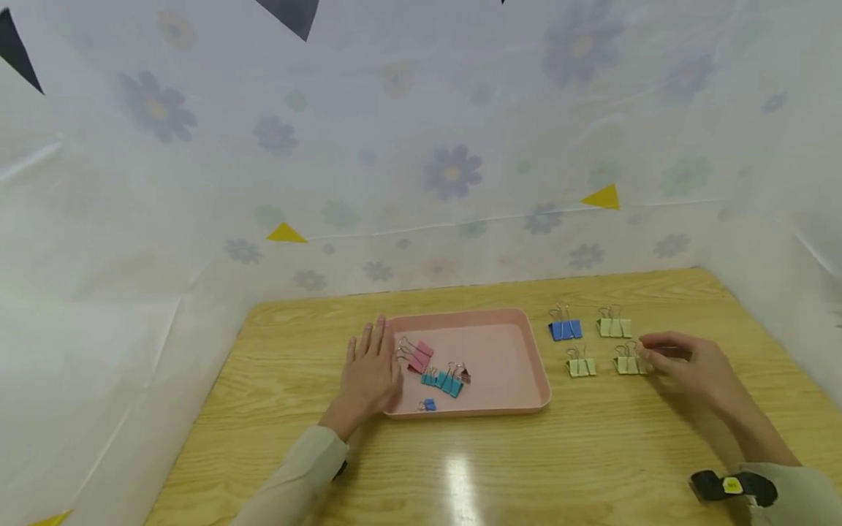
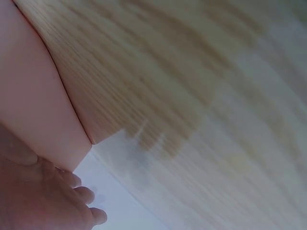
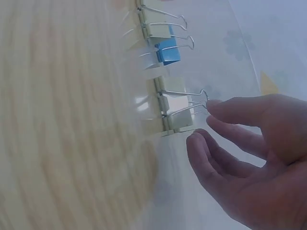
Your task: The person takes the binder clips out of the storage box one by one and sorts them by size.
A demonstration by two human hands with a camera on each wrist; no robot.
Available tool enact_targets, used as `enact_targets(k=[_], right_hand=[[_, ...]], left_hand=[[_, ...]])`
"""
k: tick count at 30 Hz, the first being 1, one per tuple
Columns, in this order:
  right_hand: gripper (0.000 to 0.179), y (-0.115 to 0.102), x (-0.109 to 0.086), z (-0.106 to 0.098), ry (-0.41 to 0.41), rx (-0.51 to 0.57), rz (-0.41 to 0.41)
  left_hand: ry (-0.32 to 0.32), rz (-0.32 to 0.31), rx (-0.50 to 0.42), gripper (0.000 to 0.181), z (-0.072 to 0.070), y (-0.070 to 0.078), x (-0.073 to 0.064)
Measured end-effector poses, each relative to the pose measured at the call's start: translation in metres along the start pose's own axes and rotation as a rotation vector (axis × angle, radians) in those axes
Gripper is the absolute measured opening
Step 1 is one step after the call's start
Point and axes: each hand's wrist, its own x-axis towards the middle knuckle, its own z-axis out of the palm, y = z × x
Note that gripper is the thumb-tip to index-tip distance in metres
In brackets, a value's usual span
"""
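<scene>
Your left hand (image 1: 370, 374): fingers straight, resting along left side of pink tray (image 1: 503, 354). Your right hand (image 1: 691, 369): fingertips at near-right yellow clip (image 1: 628, 365); pinching or just touching, can't tell. Best steady clip by handles, base flat, clear of blue clip (image 1: 566, 330), other yellow clips (image 1: 582, 367). Tray holds pink clip (image 1: 421, 356), teal clips (image 1: 450, 384), brown clip (image 1: 465, 375), small blue clip (image 1: 430, 405).

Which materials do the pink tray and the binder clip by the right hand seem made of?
Pink tray: probably plastic, low sheen, by its even colour and rounded rim. Binder clip: likely painted metal, pale with a shiny patch; its wire handles: silvery, perhaps steel.
</scene>
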Motion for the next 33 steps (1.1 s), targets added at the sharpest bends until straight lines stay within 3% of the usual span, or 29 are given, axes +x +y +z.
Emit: enact_targets(k=[5,9,15,26,33], right_hand=[[0.043,-0.009,-0.003,-0.006,0.013,0.059,0.003],[0.038,-0.020,-0.003,-0.005,0.048,0.080,-0.030],[0.033,-0.043,-0.003,0.001,0.022,0.133,-0.080],[0.031,-0.074,0.000,0.022,-0.020,0.171,-0.170],[0.029,-0.093,0.004,0.043,-0.076,0.275,-0.245]], left_hand=[[-0.004,-0.005,-0.004,0.062,0.001,0.001,0.001],[-0.004,-0.003,-0.009,0.062,0.001,0.001,0.001],[0.016,0.008,-0.016,0.061,0.003,0.001,0.002],[0.032,0.011,-0.013,0.060,0.006,0.000,0.003],[0.016,0.002,-0.015,0.060,0.000,0.004,0.002]])
